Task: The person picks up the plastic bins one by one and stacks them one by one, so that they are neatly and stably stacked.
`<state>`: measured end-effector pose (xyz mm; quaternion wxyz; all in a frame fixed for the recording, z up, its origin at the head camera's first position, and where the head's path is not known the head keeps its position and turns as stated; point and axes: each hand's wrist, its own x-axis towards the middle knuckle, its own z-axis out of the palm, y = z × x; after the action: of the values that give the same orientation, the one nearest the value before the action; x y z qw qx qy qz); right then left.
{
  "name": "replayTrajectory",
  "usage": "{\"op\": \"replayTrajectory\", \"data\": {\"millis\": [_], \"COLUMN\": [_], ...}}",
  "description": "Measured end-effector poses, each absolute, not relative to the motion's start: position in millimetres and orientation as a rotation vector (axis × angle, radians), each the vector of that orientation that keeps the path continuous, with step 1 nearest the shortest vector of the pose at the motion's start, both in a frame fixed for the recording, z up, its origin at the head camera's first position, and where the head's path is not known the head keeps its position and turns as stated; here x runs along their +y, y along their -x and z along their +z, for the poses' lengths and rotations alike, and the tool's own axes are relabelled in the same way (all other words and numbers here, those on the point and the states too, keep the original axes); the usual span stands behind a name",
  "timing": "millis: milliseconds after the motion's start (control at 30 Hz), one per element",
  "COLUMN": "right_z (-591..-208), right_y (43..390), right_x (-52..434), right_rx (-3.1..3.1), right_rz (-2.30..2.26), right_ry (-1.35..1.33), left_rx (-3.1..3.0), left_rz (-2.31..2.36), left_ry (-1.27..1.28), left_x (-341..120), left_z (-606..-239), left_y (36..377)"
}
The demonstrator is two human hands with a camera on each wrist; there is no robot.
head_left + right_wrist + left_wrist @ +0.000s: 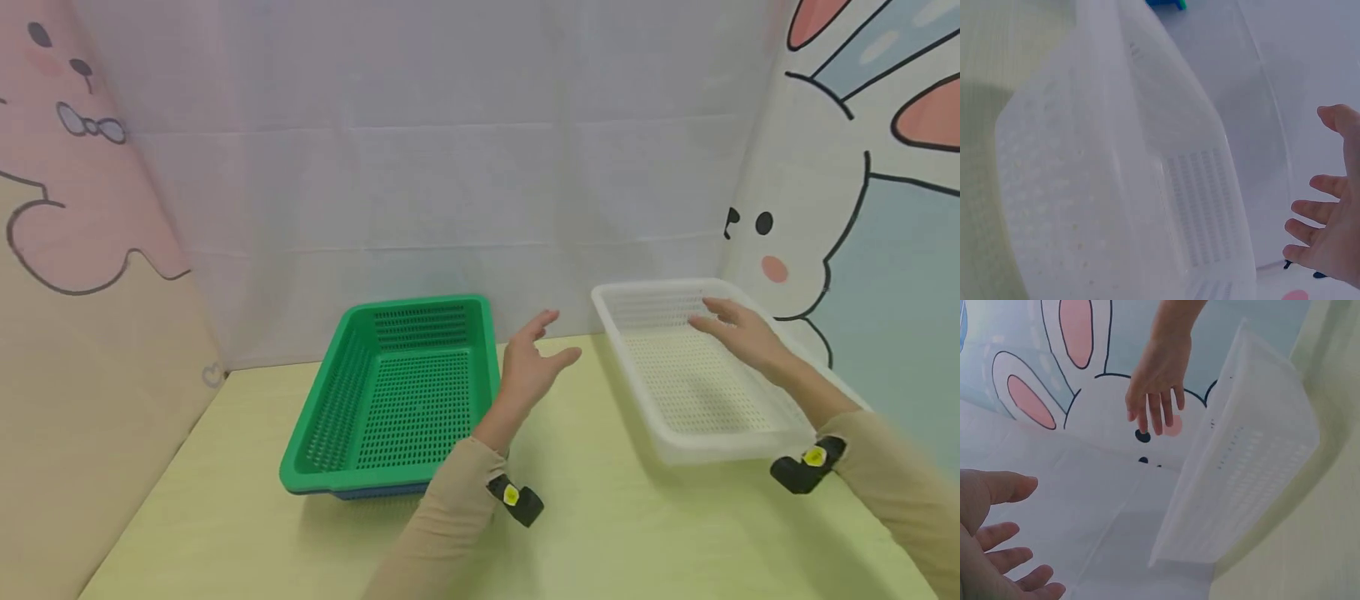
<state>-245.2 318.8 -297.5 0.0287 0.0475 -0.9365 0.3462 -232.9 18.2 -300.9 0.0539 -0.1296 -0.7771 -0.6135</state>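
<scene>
- One left hand (527, 364) and one right hand (744, 336), making two
- Two beige sleeves (442, 517)
- Two black wrist cameras (529, 507), each bearing one yellow marker (511, 496)
- One green basket (360, 481)
- One white basket (731, 442)
- At least one blue basket (386, 492) under the green one; any further layers are hidden
- One table (592, 517)
- Two cartoon animals: one white rabbit (802, 183), one pink animal (97, 179) wearing one bow (92, 127)
- One small heart outline (212, 375)

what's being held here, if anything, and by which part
Nothing: the left hand and right hand are both empty, gripping neither the green basket nor the white basket.
</scene>
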Motion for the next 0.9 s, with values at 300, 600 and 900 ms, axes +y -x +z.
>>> {"op": "replayTrajectory", "data": {"millis": [300,600,900], "right_z": [-319.5,-343.0,-332.8], "right_y": [237.8,239.2,220.8], "right_x": [372.9,425.1,430.2], "right_rx": [-2.875,-2.787,-2.774], "right_rz": [0.933,0.950,0.903], "right_ry": [0.013,0.130,0.147], "left_rx": [-2.463,-2.502,-2.499], "left_rz": [-1.888,-1.972,-1.912], "left_ry": [0.405,0.318,0.265], "left_x": [65.8,97.4,119.0], "left_z": [-335.9,-362.0,-372.3], "left_y": [227.0,217.5,206.4]}}
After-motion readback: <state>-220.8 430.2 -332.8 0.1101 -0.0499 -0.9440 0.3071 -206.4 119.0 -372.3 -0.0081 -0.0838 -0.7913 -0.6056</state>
